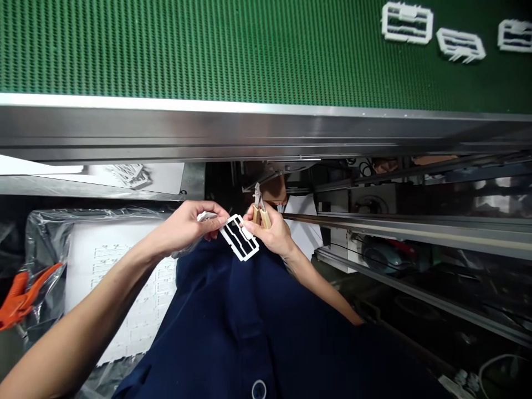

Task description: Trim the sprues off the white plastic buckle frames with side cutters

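In front of my dark blue top, a white plastic frame [247, 233] with long slots is held tilted between both hands. My left hand [195, 220] pinches its upper left corner, with another white piece [205, 216] partly hidden in the fingers. My right hand [273, 231] is wrapped around cutting pliers [265, 219] with yellowish handles, their metal jaws pointing up and away from me. The thumb of that hand also touches the frame's right edge. The pliers' jaws are apart from the frame.
Beyond a metal rail [249, 124], a green ribbed conveyor belt [187, 50] carries white frames [407, 23] at the far right. Left of me are printed sheets [112, 260], clear plastic film [50, 221] and an orange-handled tool [20, 299]. Metal bars [415, 230] extend on the right.
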A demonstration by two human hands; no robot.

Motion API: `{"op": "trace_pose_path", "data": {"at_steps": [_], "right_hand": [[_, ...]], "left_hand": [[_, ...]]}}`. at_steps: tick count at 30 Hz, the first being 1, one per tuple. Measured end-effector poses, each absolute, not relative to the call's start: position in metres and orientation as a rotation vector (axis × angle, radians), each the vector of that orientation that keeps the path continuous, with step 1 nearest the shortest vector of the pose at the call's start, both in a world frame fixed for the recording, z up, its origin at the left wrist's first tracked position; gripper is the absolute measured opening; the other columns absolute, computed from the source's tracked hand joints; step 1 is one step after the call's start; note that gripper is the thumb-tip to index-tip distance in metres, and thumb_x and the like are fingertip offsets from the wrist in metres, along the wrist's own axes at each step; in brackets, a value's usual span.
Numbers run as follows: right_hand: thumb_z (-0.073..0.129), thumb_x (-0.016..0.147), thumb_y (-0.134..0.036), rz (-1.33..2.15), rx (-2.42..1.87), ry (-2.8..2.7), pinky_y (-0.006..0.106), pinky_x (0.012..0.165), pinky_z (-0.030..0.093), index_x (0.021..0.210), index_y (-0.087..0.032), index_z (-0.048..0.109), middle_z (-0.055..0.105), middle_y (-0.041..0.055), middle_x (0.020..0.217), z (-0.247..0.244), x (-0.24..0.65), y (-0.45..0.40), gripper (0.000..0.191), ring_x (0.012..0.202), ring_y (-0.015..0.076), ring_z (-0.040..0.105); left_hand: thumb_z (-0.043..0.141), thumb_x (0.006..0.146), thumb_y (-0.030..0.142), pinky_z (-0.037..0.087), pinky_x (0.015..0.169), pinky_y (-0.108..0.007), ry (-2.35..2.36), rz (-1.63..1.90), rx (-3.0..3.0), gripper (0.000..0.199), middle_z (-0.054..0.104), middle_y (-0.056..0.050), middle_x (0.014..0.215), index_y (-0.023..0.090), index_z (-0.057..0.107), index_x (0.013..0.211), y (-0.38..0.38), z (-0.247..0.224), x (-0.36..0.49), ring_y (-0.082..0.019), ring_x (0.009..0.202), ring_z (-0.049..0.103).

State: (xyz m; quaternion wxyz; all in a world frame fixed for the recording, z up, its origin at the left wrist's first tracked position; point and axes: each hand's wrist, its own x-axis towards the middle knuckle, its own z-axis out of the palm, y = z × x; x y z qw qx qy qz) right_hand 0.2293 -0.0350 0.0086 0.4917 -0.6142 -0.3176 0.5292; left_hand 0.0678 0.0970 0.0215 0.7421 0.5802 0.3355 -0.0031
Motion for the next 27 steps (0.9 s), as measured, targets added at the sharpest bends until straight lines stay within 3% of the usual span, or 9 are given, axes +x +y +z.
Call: {"op": "trace_pose_path", "data": {"at_steps": [8,13,17,23,27], "right_hand": [[0.064,0.075,-0.031,1.328,-1.515,-0.873,0.025,0.069,0.045,0.085,-0.018,0.049,0.056,0.0000,0.081,0.009,0.229,-0.035,0.022,0.073,0.0111,0.055],[0.067,0.075,-0.034,1.419,-1.378,-0.799,0.024,0.066,0.044,0.085,-0.018,0.048,0.053,-0.0007,0.079,-0.005,0.224,-0.037,0.026,0.069,0.0101,0.052],[0.063,0.078,-0.035,1.456,-1.411,-0.873,0.022,0.063,0.043,0.086,-0.018,0.049,0.051,-0.0020,0.076,-0.004,0.220,-0.042,0.023,0.064,0.0087,0.049],[0.054,0.082,-0.024,1.252,-1.802,-1.480,0.025,0.076,0.042,0.099,-0.018,0.053,0.060,0.0018,0.094,0.043,0.253,-0.047,0.018,0.082,0.0126,0.055],[0.054,0.079,-0.019,1.048,-1.999,-2.010,0.028,0.076,0.039,0.100,-0.018,0.055,0.059,0.0031,0.091,0.079,0.278,-0.045,0.021,0.083,0.0160,0.053]], "left_hand": [[0.054,0.083,0.030,0.037,0.053,-0.024,0.602,-0.202,1.657,0.019,0.054,0.001,0.061,0.017,0.054,0.069,0.108,0.026,0.070,-0.014,0.056,0.049],[0.051,0.086,0.025,0.041,0.069,-0.026,0.427,0.062,1.734,0.016,0.062,-0.005,0.095,0.015,0.054,0.073,0.101,0.023,0.067,-0.016,0.078,0.056],[0.049,0.089,0.026,0.042,0.071,-0.027,0.358,0.076,1.554,0.016,0.061,-0.006,0.089,0.014,0.055,0.079,0.091,0.020,0.064,-0.016,0.079,0.055],[0.049,0.090,0.030,0.041,0.071,-0.027,0.414,0.058,1.522,0.019,0.059,-0.004,0.084,0.014,0.055,0.080,0.085,0.022,0.063,-0.016,0.077,0.053],[0.049,0.090,0.031,0.040,0.070,-0.028,0.418,0.050,1.514,0.021,0.060,-0.004,0.084,0.015,0.054,0.078,0.083,0.030,0.069,-0.016,0.076,0.053]]}}
